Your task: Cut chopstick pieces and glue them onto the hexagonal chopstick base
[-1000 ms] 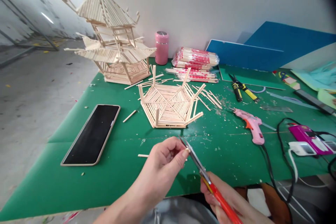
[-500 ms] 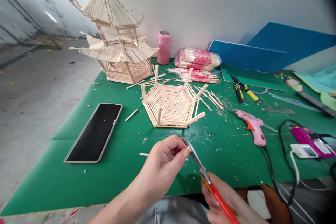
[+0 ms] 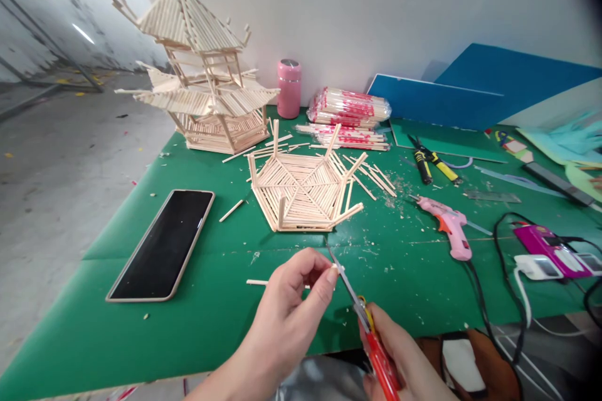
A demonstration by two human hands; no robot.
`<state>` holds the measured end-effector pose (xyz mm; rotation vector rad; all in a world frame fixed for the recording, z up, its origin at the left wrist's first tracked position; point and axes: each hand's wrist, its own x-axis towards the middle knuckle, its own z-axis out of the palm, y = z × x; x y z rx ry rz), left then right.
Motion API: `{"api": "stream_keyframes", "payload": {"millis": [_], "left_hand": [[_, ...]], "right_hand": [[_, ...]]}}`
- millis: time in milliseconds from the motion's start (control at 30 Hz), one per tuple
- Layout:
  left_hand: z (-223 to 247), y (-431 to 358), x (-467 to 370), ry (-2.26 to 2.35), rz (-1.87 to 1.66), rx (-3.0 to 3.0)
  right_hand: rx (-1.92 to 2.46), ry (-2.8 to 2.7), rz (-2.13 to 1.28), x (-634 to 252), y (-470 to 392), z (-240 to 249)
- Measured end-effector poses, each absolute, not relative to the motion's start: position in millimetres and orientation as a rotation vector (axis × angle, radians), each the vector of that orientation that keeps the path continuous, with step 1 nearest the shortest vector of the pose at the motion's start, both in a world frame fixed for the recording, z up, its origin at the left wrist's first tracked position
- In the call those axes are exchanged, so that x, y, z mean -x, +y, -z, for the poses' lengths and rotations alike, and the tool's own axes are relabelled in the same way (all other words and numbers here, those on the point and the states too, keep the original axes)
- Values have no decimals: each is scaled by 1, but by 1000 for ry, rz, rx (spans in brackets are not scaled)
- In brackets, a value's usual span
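Observation:
My left hand [image 3: 301,301] is closed in a pinch on a short piece of wooden stick [image 3: 334,268], mostly hidden between thumb and finger. My right hand [image 3: 392,348] is wrapped round red-handled scissors [image 3: 350,291]; their narrow blades lie right beside the pinched stick end, and look nearly closed. A loose wooden stick [image 3: 256,282] lies on the table partly behind my left hand. Beyond both hands sits a hexagonal stick base [image 3: 301,191] with short posts rising from its corners.
A stick-built pagoda model [image 3: 202,88] stands back left, near a pink flask [image 3: 289,89] and wrapped stick bundles [image 3: 350,106]. A phone [image 3: 162,244] lies left. To the right are a pink glue gun [image 3: 446,222], pliers [image 3: 433,163] and a corded purple device [image 3: 540,244].
The scissors' handles have swung slightly left and closer together, with my right hand turning along. My left hand keeps its pinch. The whole view has shifted a little.

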<state>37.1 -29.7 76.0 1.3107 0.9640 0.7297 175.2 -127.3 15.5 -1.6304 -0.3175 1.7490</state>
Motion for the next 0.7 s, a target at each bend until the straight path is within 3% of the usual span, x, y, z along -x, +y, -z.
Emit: {"api": "stream_keyframes", "payload": {"millis": [333,700], "left_hand": [[-78,-30,-39,935,-745,-1137],[-76,-31,-40,890,-736,-1064]], "right_hand": [[1696,-953,-1418,-178,-132,-21],[1678,-928,-1473,-179,-132,-35]]}}
